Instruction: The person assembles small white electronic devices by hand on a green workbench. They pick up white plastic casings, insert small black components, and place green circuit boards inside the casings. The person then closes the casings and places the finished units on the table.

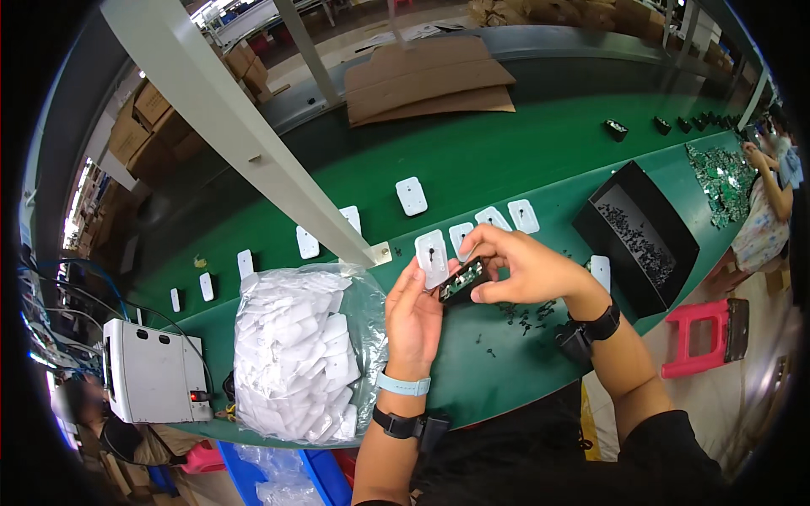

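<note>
Over the middle of the green bench, my left hand (412,320) is closed on a white plastic cover (431,253) that has a small black part on its face. My right hand (527,268) pinches a small black case (456,292) with a green circuit board (466,277) in it. The case is tilted and sits between both hands, right against the left fingers; whether those also grip it I cannot tell. Just beyond, a few more white covers (523,216) lie in a row, with black parts on them. Small loose black parts (527,314) are scattered beside my right wrist.
A clear bag of white covers (291,354) stands at left, near a white machine (152,371). At right are a black bin (597,221) of small black parts and a heap of circuit boards (721,181). A slanted post (253,143) crosses the bench. Another person (764,207) works far right.
</note>
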`<state>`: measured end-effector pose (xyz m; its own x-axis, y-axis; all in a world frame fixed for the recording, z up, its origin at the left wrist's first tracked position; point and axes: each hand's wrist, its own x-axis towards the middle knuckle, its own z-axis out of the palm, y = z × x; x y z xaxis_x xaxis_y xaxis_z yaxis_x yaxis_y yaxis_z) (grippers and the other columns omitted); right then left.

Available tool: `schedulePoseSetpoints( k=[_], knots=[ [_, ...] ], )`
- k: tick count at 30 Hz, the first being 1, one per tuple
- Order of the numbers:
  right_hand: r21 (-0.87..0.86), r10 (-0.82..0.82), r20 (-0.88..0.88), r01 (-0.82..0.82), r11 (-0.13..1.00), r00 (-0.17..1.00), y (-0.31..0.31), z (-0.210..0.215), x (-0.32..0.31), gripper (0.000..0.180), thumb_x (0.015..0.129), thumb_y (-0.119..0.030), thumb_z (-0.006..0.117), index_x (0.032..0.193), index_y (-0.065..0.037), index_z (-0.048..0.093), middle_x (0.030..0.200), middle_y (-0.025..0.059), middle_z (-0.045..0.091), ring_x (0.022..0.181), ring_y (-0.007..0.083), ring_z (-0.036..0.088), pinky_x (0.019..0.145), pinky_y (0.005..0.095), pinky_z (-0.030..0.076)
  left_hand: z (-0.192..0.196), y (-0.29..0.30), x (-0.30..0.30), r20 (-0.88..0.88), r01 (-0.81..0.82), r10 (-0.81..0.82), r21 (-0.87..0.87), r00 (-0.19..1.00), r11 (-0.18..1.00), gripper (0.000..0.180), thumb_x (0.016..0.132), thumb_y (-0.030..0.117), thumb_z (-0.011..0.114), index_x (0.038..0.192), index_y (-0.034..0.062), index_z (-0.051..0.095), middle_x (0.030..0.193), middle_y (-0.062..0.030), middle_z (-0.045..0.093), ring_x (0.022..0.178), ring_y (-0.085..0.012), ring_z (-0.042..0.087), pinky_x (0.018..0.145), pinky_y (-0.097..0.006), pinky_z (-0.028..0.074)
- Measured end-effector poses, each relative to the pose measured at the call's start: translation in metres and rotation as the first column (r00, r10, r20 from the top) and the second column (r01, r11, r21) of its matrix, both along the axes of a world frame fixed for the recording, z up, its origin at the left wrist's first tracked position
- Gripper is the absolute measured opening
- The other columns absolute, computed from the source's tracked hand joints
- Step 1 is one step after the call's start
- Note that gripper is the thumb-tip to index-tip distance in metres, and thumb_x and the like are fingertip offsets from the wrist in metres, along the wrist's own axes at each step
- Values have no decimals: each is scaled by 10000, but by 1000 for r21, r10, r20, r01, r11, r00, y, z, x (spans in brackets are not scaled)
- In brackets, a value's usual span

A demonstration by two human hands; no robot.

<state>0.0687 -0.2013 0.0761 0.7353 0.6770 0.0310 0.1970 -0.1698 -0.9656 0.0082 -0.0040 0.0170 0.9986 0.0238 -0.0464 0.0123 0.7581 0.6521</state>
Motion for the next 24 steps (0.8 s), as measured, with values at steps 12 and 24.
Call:
schedulePoseSetpoints(
  k=[12, 24],
  knots=[
    [269, -355, -90, 365, 891, 931, 6, -33, -7, 370, 825, -26, 781, 1164, 1, 635, 919, 96, 684, 834, 112, 677, 742, 256, 565, -11, -13, -4, -78, -46, 55, 113, 995, 993, 356, 1015, 62, 587, 1345, -70, 560, 1303, -152, 636, 1174, -228, 623, 1064, -398, 477],
    [452, -156, -326, 299, 840, 932, 1, -43, 4, 392, 888, 28, 695, 1270, 2, 614, 1038, 91, 683, 943, 127, 661, 842, 273, 554, -4, -13, -5, -15, -104, 106, 82, 994, 991, 383, 1038, 125, 551, 1372, -62, 526, 1344, -170, 613, 1267, -303, 587, 1112, -462, 448]
  ],
)
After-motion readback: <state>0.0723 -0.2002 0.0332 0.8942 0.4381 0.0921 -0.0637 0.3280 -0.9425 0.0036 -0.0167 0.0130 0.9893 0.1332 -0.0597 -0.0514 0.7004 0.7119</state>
